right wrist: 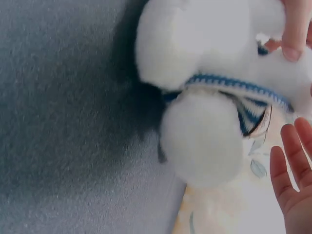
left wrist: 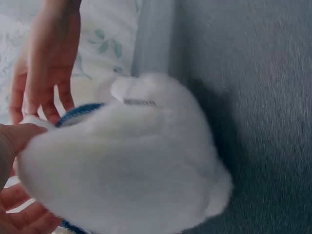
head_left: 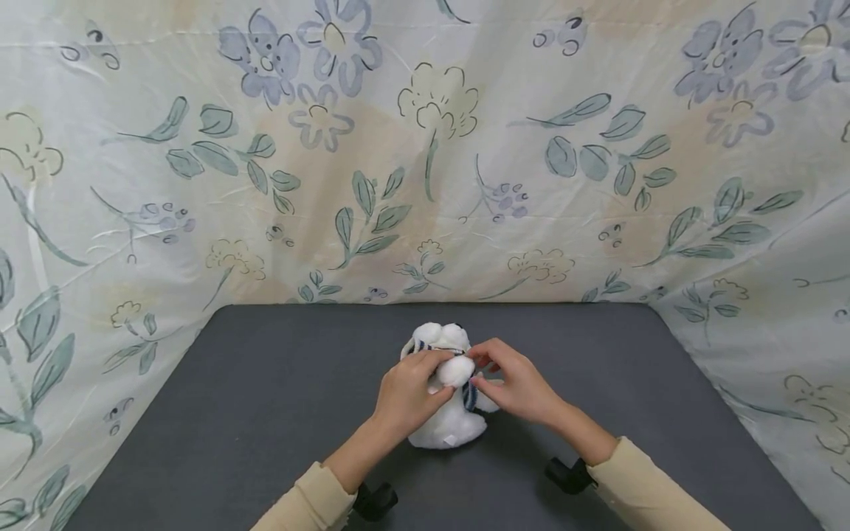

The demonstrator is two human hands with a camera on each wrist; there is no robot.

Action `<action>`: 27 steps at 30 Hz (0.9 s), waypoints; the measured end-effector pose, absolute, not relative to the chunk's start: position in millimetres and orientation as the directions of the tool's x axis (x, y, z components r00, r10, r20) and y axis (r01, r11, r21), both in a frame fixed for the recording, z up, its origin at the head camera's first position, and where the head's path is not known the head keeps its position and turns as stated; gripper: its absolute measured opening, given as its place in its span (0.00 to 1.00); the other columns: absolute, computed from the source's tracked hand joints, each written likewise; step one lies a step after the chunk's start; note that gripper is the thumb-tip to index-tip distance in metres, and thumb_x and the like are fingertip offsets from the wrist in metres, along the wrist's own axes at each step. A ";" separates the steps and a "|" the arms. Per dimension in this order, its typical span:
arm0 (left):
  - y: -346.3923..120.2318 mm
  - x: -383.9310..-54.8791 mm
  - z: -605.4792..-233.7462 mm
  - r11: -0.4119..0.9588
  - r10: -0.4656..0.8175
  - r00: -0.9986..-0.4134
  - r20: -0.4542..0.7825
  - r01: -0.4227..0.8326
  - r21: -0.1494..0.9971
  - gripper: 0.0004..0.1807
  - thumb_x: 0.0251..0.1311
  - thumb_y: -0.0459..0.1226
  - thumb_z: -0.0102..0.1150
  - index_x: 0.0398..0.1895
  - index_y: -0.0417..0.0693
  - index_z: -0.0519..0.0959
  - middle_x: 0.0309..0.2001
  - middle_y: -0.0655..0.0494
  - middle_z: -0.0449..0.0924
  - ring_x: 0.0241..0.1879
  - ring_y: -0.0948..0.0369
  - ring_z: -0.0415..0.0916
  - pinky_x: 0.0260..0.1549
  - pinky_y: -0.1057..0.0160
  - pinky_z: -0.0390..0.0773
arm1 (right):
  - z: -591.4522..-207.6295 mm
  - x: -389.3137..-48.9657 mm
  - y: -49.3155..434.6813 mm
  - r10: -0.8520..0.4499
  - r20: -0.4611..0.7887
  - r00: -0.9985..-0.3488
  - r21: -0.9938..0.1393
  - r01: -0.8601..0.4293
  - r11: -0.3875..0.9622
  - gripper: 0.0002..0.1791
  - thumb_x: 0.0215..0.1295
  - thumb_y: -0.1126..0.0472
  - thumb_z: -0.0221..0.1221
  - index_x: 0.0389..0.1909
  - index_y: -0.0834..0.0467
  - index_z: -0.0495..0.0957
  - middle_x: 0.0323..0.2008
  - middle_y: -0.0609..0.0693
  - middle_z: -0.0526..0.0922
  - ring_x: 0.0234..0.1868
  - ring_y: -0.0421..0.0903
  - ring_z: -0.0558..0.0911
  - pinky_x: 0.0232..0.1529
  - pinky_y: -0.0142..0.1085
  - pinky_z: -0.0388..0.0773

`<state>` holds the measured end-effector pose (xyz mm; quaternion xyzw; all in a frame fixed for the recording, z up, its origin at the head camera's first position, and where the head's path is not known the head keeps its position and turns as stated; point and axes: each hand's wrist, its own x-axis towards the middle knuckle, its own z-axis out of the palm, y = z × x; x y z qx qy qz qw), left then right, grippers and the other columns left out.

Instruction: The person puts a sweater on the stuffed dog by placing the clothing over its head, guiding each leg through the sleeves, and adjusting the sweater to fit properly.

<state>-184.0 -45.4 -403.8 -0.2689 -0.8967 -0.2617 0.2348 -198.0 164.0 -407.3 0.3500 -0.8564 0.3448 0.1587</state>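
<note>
A white plush toy [head_left: 446, 429] sits upright on the dark table, a blue-and-white knitted scarf [head_left: 470, 394] hanging at its right side. My left hand [head_left: 410, 389] grips a rounded white part near its top, the thumb pressed into the plush in the right wrist view. My right hand [head_left: 518, 382] is beside that part and the scarf, thumb and fingers spread apart; whether the fingertips touch the toy I cannot tell. In the left wrist view a small label [left wrist: 140, 102] shows on the toy's white body [left wrist: 122, 170]. The toy's face is not clearly visible.
The dark grey table [head_left: 285, 413] extends around the toy. A floral cloth [head_left: 372, 184] hangs behind the table and along its sides. Black wrist mounts [head_left: 567, 476] stick out below the cream sleeves [head_left: 654, 490].
</note>
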 end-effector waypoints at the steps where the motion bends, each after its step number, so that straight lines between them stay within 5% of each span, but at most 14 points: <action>1: -45.2 -183.2 -403.5 0.715 0.361 -0.751 0.553 0.604 0.353 0.22 0.44 0.41 0.71 0.46 0.52 0.79 0.43 0.57 0.81 0.39 0.62 0.79 0.31 0.63 0.78 | -407.1 -198.0 162.5 -0.503 0.517 -0.693 -0.474 -0.721 0.506 0.21 0.55 0.64 0.64 0.50 0.53 0.72 0.42 0.45 0.74 0.38 0.39 0.76 0.38 0.34 0.76; 11: -51.3 -176.6 -397.5 0.710 0.374 -0.779 0.504 0.589 0.385 0.19 0.47 0.40 0.69 0.45 0.54 0.79 0.42 0.60 0.80 0.37 0.64 0.78 0.30 0.65 0.77 | -414.0 -199.2 156.9 -0.537 0.563 -0.629 -0.433 -0.777 0.457 0.21 0.50 0.66 0.67 0.47 0.52 0.74 0.44 0.45 0.72 0.42 0.37 0.73 0.39 0.35 0.75; 17: -64.1 -176.5 -394.9 0.738 0.271 -0.805 0.528 0.526 0.423 0.18 0.47 0.39 0.69 0.44 0.54 0.79 0.40 0.59 0.80 0.38 0.63 0.78 0.32 0.63 0.77 | -413.2 -199.3 156.5 -0.543 0.603 -0.585 -0.382 -0.809 0.447 0.19 0.47 0.67 0.68 0.42 0.54 0.75 0.41 0.45 0.73 0.39 0.38 0.73 0.37 0.37 0.75; 27: -78.3 -188.2 -408.8 0.795 0.177 -0.889 0.422 0.382 0.471 0.21 0.46 0.44 0.69 0.46 0.51 0.79 0.41 0.57 0.80 0.41 0.59 0.77 0.33 0.57 0.76 | -410.3 -198.7 158.6 -0.588 0.513 -0.625 -0.419 -0.781 0.464 0.18 0.51 0.67 0.65 0.41 0.53 0.71 0.51 0.49 0.76 0.53 0.45 0.74 0.46 0.38 0.75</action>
